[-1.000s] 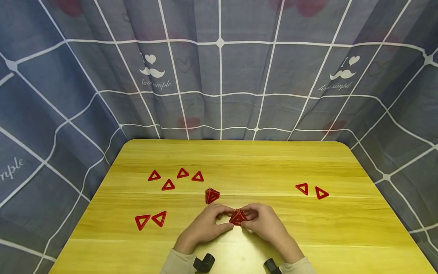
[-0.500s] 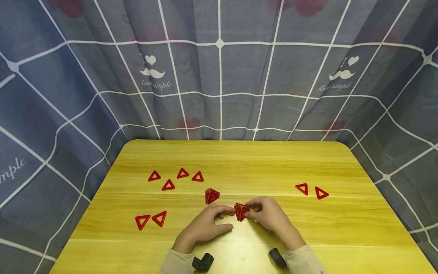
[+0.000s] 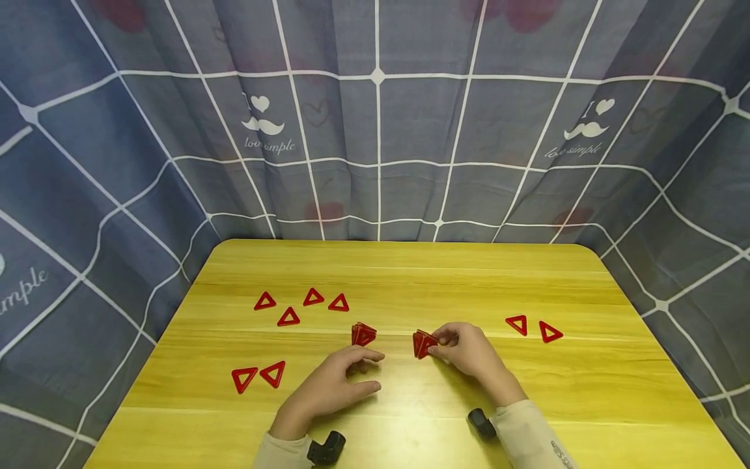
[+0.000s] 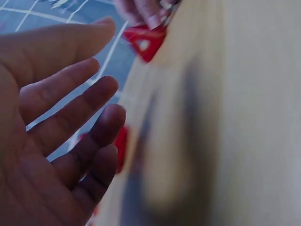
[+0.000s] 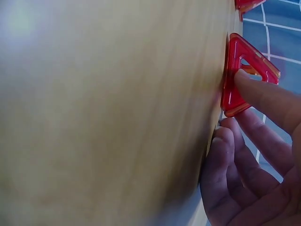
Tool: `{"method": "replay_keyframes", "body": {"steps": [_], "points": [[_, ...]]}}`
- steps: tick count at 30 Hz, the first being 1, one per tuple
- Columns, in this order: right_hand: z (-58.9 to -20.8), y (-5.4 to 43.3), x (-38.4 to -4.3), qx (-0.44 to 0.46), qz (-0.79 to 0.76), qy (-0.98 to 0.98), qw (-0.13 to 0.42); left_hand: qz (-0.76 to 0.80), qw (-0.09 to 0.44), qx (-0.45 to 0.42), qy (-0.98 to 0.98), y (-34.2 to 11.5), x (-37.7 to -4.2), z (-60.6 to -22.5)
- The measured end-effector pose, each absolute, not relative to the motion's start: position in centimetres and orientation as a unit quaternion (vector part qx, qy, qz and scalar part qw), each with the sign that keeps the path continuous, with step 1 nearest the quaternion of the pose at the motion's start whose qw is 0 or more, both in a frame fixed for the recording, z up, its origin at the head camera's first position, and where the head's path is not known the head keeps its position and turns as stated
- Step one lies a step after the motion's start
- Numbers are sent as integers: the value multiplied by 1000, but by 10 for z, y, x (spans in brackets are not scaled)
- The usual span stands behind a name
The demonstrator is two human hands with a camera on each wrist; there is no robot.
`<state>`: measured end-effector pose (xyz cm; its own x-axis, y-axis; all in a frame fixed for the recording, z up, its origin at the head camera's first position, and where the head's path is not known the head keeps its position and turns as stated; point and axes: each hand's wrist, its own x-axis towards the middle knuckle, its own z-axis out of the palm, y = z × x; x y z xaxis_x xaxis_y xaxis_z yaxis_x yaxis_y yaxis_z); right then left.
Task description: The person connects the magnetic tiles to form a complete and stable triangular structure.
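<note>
A small red pyramid of joined triangular tiles (image 3: 423, 344) stands on the wooden table right of centre, and my right hand (image 3: 469, 350) pinches it between thumb and fingers. In the right wrist view the thumb presses the front tile of this red pyramid (image 5: 235, 94), beside its triangular opening. My left hand (image 3: 338, 383) hovers over the table with fingers spread and loosely bent, holding nothing. Just beyond its fingertips a second red pyramid (image 3: 363, 335) stands on its own. The left wrist view shows the left palm and fingers (image 4: 61, 108) with nothing between them.
Several flat red triangle tiles (image 3: 288, 317) lie at the back left of the table (image 3: 410, 273). Two more triangles (image 3: 273, 374) lie nearer on the left, and another two (image 3: 549, 331) on the right. A grey checked curtain (image 3: 410, 130) surrounds the table's back and sides.
The right hand has carried the pyramid forward and to the right, turning it. My left hand has let go of that pyramid and drawn back to the left.
</note>
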<state>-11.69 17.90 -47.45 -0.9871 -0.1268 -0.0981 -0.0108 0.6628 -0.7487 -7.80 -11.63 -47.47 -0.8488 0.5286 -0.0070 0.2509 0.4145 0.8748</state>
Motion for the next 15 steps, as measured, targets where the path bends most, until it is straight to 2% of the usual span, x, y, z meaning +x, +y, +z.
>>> {"method": "replay_keyframes", "body": {"steps": [7, 15], "points": [[-477, 188, -129, -30, -422, 903, 76, 450, 68, 176, 873, -166, -72, -458], [-477, 194, -137, -9, -465, 879, 103, 397, -6, 104, 912, -226, -64, -468]]}}
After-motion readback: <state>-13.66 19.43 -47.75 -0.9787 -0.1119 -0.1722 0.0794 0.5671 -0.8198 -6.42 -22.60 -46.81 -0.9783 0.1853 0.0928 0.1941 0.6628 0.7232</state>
